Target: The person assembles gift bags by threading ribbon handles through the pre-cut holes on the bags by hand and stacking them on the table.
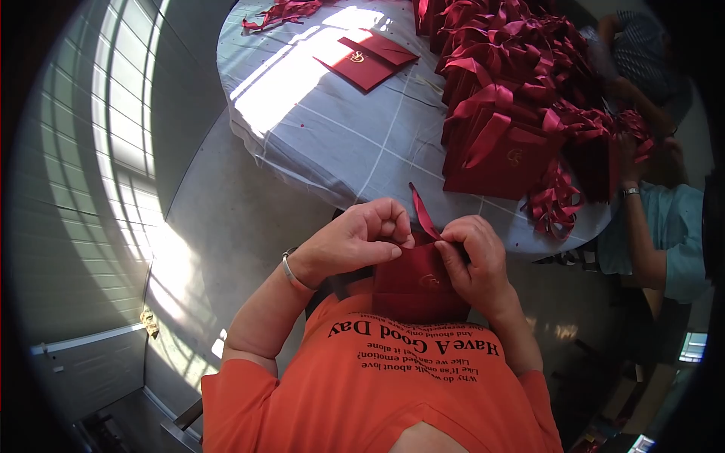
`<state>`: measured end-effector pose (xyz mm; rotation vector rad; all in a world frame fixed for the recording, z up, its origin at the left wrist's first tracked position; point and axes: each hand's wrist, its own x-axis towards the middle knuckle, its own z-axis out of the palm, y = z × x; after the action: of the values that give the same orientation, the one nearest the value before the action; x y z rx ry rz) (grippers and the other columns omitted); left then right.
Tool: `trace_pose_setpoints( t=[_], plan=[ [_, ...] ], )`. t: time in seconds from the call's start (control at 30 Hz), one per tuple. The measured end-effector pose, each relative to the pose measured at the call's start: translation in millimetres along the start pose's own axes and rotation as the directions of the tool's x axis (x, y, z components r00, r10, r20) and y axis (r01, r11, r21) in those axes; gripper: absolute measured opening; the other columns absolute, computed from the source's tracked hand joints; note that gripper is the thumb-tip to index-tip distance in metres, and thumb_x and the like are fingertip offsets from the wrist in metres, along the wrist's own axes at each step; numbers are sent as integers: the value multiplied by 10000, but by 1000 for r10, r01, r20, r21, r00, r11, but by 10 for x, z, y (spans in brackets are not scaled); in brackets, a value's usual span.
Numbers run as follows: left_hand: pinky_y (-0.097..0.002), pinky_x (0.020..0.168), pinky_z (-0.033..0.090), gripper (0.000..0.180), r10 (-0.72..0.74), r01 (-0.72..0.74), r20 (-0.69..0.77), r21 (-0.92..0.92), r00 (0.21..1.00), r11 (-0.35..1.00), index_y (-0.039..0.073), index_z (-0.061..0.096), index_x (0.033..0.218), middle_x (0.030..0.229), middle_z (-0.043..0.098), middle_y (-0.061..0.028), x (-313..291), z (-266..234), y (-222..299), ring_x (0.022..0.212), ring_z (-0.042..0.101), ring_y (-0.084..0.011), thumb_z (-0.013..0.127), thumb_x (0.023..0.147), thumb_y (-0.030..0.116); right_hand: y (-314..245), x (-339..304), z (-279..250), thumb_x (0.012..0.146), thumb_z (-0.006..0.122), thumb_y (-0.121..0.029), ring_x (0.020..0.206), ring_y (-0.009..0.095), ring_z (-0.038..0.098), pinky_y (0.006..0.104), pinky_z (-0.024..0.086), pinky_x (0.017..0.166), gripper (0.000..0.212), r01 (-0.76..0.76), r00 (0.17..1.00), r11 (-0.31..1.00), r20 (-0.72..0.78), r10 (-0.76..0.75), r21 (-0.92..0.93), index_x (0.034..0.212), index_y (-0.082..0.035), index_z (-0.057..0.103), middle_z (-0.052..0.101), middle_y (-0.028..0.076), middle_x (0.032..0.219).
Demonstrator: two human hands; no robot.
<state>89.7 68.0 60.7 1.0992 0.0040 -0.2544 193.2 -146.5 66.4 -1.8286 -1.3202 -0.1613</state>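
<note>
A dark red paper gift bag [415, 281] with a small gold emblem sits upright against my body, just off the table's near edge. My left hand [361, 240] is closed at the bag's upper left edge, its thumb and curled fingertips meeting there. On the other side my right hand [477, 260] pinches a red satin ribbon [425, 213] at the bag's upper rim, the thumb against the front. The ribbon's loose end sticks up between both hands. My fingers hide the spot where ribbon meets bag.
A round table [362, 143] with a pale checked cloth stands ahead. Many finished red bags [502, 143] crowd its right side. One flat red bag [366, 60] and loose ribbons [283, 11] lie farther left. At the right, a co-worker's arm [642, 226] reaches toward ribbons.
</note>
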Motion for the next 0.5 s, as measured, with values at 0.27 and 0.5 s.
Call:
trace_pose_setpoints(
  t=[0.27,0.5],
  plan=[
    [-215,803,502,208,-14,35,-153,139,988,990,17,527,1045,966,656,-47,6,-3,-51,905,625,-84,602,874,-75,-170,106,-107,782,726,46,804,277,659,344,516,712,194,100,993,994,-51,-102,-44,937,-22,631,677,110,918],
    [-216,813,484,209,-20,25,-32,177,999,984,14,520,1069,961,645,-34,10,-28,3,907,601,-69,602,886,-46,-196,86,78,759,756,38,777,271,663,345,528,680,227,2,1000,999,6,-2,-32,942,-33,642,679,108,895]
  ],
)
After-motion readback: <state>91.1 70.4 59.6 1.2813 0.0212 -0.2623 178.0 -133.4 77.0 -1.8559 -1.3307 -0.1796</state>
